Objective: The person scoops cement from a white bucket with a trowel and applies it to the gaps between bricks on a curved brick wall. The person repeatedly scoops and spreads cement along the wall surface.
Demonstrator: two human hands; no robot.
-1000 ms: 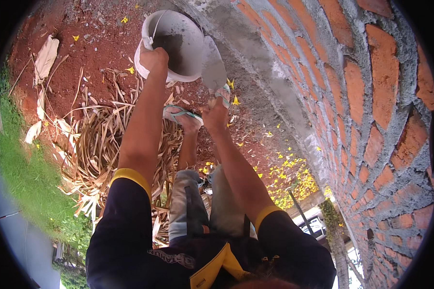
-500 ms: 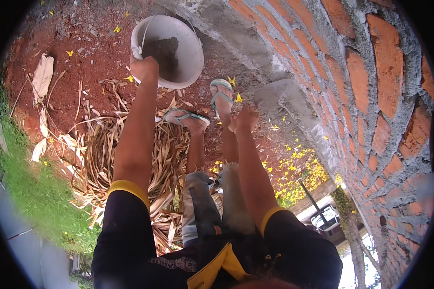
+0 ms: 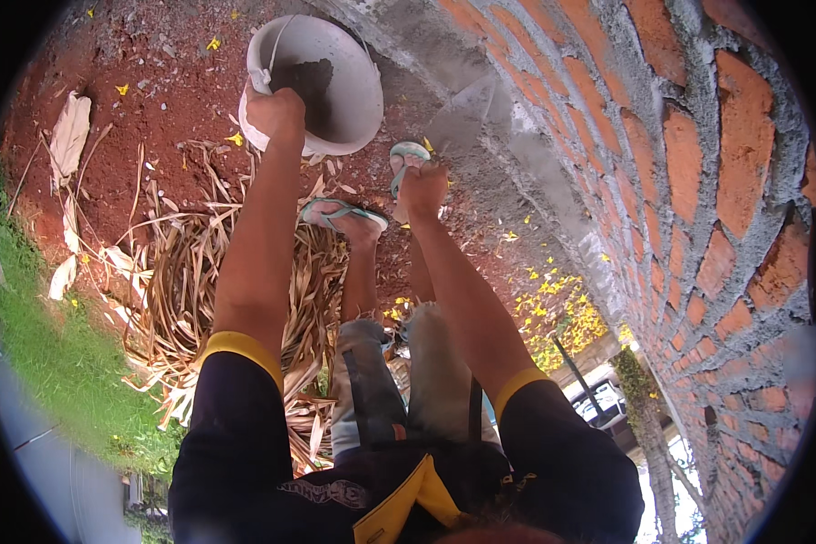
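My left hand (image 3: 276, 116) grips the near-left rim of a whitish bucket (image 3: 358, 113), which is tilted so its inside shows. Grey wet mortar (image 3: 306, 86) lies in the bucket, and a thin wire handle loops over its mouth. My right hand (image 3: 423, 190) is closed in a fist in front of my sandalled foot. From it a trowel seems to reach out, its grey blade (image 3: 470, 104) faint against the grey ground right of the bucket. The trowel's handle is hidden in my fist.
A brick wall (image 3: 684, 163) with rough mortar joints rises along the right. My feet in green-strapped flip-flops (image 3: 346, 216) stand on red soil, beside a heap of dry leaves (image 3: 195, 281). Yellow blossoms (image 3: 562, 313) lie near the wall's foot; grass (image 3: 63, 363) borders the left.
My right hand has moved left and slightly away from me, nearer the bucket, and the trowel blade has shifted with it. My left hand still holds the bucket, almost in the same place.
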